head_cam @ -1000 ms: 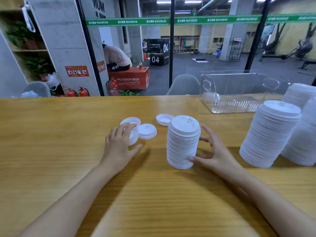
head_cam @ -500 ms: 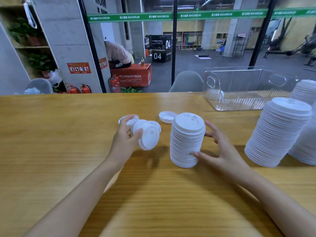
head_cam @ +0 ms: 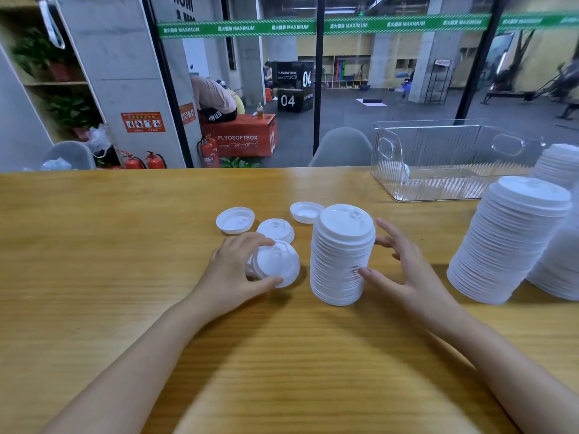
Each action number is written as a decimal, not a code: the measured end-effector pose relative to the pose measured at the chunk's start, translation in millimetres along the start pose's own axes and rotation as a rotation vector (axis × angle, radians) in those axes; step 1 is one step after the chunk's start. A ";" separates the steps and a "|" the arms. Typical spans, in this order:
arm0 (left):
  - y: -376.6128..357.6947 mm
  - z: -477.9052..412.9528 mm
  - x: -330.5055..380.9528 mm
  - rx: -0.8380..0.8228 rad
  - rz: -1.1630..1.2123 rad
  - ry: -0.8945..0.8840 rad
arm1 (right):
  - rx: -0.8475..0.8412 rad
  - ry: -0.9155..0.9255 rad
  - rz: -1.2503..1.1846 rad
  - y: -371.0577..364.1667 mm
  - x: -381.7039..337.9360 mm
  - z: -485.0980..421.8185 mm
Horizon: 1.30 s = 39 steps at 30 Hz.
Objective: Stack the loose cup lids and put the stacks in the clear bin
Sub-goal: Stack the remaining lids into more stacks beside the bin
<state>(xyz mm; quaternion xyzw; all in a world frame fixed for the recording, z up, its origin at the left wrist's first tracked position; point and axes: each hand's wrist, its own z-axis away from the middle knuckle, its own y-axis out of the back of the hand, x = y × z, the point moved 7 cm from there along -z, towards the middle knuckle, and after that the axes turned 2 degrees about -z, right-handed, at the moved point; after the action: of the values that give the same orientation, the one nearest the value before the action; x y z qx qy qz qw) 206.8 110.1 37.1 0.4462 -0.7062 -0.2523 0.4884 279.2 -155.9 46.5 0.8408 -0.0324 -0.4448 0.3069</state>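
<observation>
On the wooden table (head_cam: 94, 245) in front of you, your left hand (head_cam: 232, 274) grips one white lid (head_cam: 275, 263) between thumb and curled fingers. Half a second ago you held that lid up on edge, its top facing right. Now it lies lower and nearly flat, top up, just left of the stack (head_cam: 343, 255). The stack has not moved. Your right hand (head_cam: 404, 270) stays beside it as before, fingers spread and fairly straight. The thumb tip touches the stack's side, and the other fingers reach behind it.

Three loose lids lie behind your left hand. One (head_cam: 235, 220) is upside down at the left, one (head_cam: 275, 230) sits top up just beyond your fingers, and one (head_cam: 306, 212) lies upside down against the stack's far side.

The clear bin (head_cam: 454, 158) stands at the table's far right edge, well apart from both hands. To the right, a tall leaning stack (head_cam: 510, 239) stands near your right hand. Another stack (head_cam: 557, 164) behind it covers the bin's right end.
</observation>
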 end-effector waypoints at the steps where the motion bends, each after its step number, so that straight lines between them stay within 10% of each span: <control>1: -0.6 0.9 1.7 -0.007 -0.026 -0.017 | 0.002 -0.001 -0.002 0.4 -0.7 0.3; 13: 5.1 0.3 5.2 0.075 -0.054 -0.076 | 0.020 0.043 -0.021 3.4 -5.1 1.2; 22: 35.8 -5.1 26.6 0.312 0.409 0.114 | 0.105 0.175 0.025 11.4 -21.2 3.8; 39: 12.3 -36.2 113.3 0.029 0.320 -0.099 | 0.162 0.356 0.171 17.4 -35.4 5.3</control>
<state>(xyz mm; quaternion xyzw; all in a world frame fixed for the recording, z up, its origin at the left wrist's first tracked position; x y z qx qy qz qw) 221.0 19.5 113.9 0.3218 -0.7949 -0.1827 0.4807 257.7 -161.0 79.6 0.9222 -0.0847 -0.2577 0.2756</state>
